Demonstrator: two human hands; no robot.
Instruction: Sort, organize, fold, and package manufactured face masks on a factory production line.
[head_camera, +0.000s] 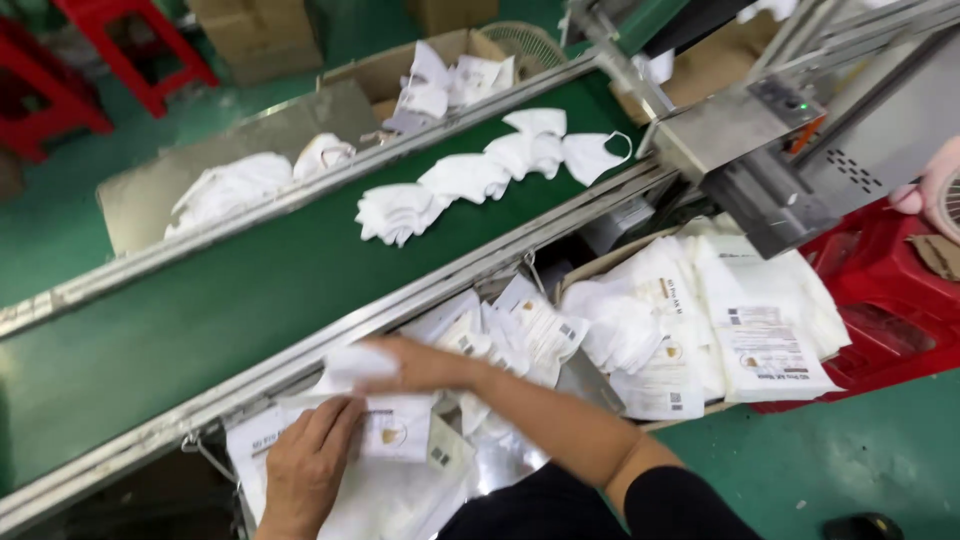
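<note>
My left hand (308, 462) lies on a white flat pouch (398, 432) with a small gold mark, gripping its left edge on a heap of like pouches. My right hand (425, 366) reaches leftward across my body, blurred, its fingers closed on a white folded face mask (352, 364) just beside the conveyor's near rail. The mask hangs right above the pouch that the left hand holds. Several more white masks (470, 178) lie in a row on the green conveyor belt (200, 310).
A cardboard box (575, 275) heaped with printed white pouches (730, 320) sits to the right, next to a red crate (890, 300). A grey metal machine (790, 130) spans the belt's end; another person's hand (930, 185) rests by it. Cartons of masks (240, 185) stand beyond the belt.
</note>
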